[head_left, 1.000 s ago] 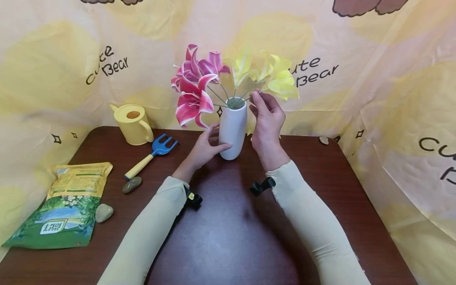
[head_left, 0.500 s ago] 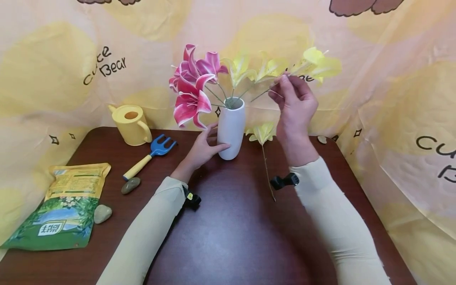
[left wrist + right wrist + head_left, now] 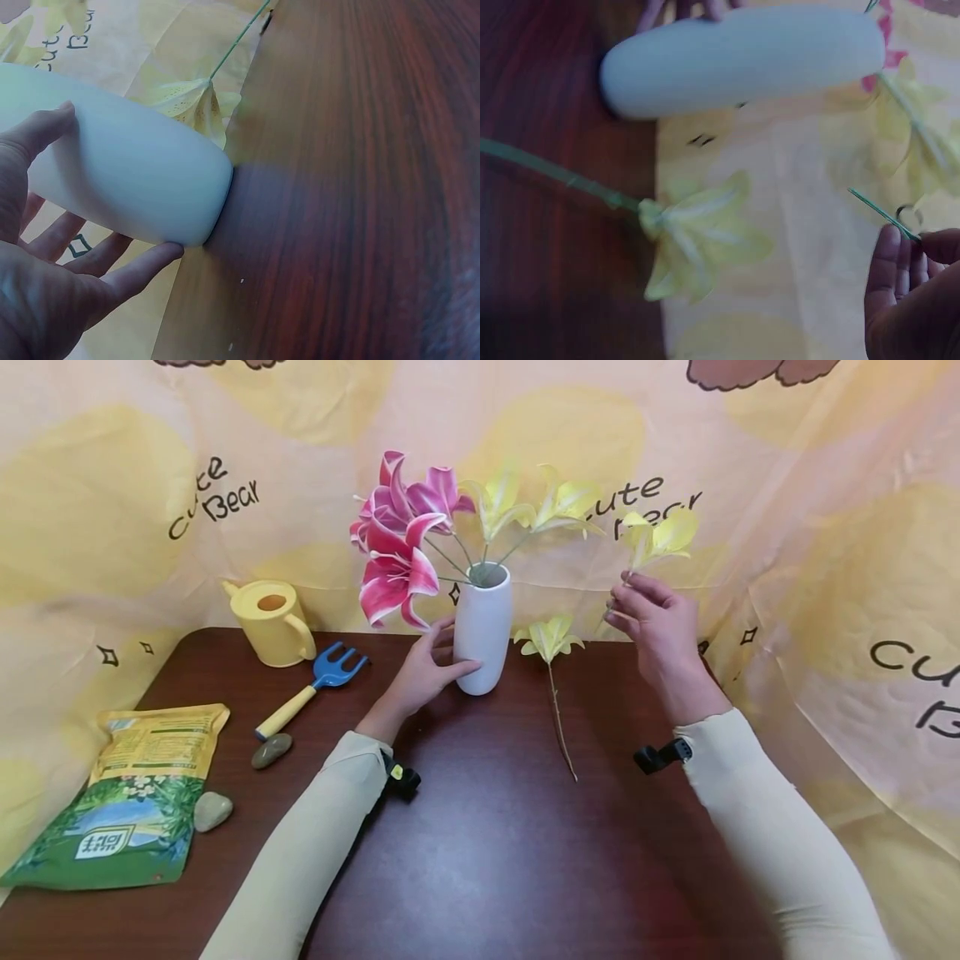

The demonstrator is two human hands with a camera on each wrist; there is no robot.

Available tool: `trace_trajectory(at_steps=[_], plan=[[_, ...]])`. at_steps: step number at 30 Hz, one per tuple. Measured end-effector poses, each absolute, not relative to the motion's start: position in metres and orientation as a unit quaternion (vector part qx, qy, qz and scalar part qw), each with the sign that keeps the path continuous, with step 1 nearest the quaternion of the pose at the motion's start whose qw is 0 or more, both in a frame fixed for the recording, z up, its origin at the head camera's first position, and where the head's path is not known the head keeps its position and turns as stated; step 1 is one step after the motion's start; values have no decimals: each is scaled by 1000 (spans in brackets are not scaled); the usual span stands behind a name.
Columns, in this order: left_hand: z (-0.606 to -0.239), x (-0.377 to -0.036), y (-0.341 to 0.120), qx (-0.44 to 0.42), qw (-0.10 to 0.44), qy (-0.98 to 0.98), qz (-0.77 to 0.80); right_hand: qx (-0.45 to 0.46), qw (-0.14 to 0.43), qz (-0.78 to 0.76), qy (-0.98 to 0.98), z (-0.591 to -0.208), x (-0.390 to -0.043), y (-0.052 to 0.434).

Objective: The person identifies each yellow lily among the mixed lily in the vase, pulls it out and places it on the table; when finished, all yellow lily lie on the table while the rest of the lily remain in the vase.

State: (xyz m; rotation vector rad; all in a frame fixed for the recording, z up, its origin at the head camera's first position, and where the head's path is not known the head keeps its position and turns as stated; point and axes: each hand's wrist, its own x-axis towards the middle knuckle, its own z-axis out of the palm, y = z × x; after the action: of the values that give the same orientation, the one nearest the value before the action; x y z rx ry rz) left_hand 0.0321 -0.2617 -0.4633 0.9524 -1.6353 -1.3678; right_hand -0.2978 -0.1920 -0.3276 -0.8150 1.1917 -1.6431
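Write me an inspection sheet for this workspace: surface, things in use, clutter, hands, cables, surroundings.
Surface: dark wooden table, glossy.
Things in use: white vase, upright, holding pink flowers and two yellow flowers; another yellow bloom held in the air; a loose yellow flower lying right of the vase.
Clutter: watering can, blue fork, two stones, printed bag, all at left.
Hands: left hand grips the vase; right hand pinches a flower stem, apart from the vase.
Cables: nothing seen.
Surroundings: "Cute Bear" cloth behind and at both sides.
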Motion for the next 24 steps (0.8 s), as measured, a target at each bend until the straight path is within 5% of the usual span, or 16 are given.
trace_trajectory(at_steps=[10,24], plan=[[-463,32,-262,375,392,-644,-538,-362,524,-552,537,-373,-338,-185],[-465,35,-264,369,390,-654,-533,-429,497,-407,634,-417,-369,-179]])
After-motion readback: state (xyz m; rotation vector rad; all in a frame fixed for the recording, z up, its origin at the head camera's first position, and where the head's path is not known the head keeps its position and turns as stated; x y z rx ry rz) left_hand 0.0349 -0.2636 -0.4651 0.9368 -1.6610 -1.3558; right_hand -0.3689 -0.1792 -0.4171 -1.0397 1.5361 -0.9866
